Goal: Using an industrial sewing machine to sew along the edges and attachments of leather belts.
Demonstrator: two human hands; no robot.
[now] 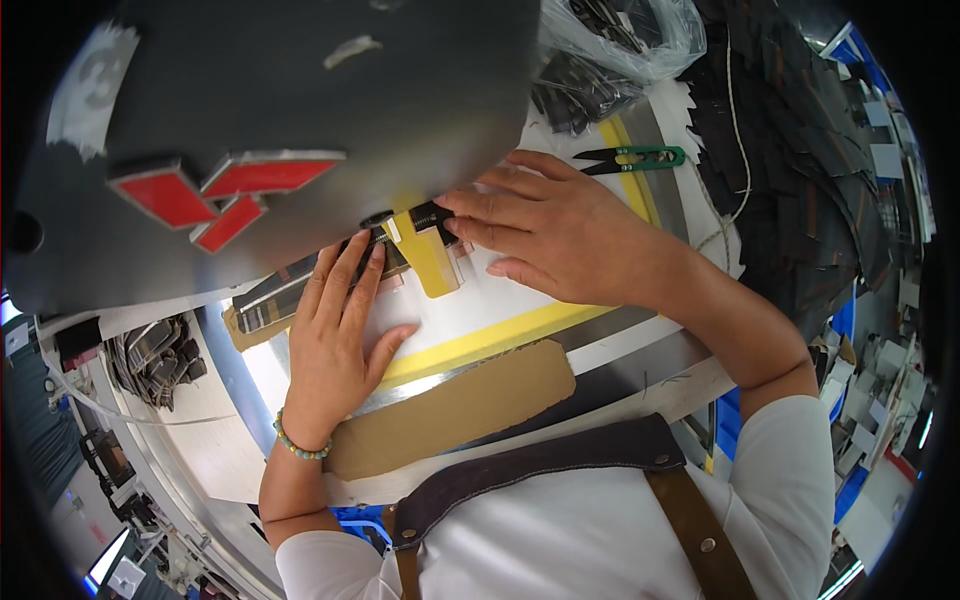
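A dark industrial sewing machine head (430,110) with a red emblem fills the upper left and hides the needle area. Below its edge is a yellow guide or guard piece (433,268). My left hand (335,330) lies on the left side of it, fingers stretched forward with the tips on a dark strip (275,297). On the other side, my right hand (575,228) has its fingers spread, fingertips at the dark material near the guide. Neither hand grips anything that I can see; part of the material is hidden under the machine head.
Green-handled thread snips (648,157) lie beyond my right hand. A clear plastic bag (660,45) of dark pieces stands at the back. Stacked dark pieces (790,150) fill the right; more (155,360) sit at left. A brown board (455,410) lies along the front edge.
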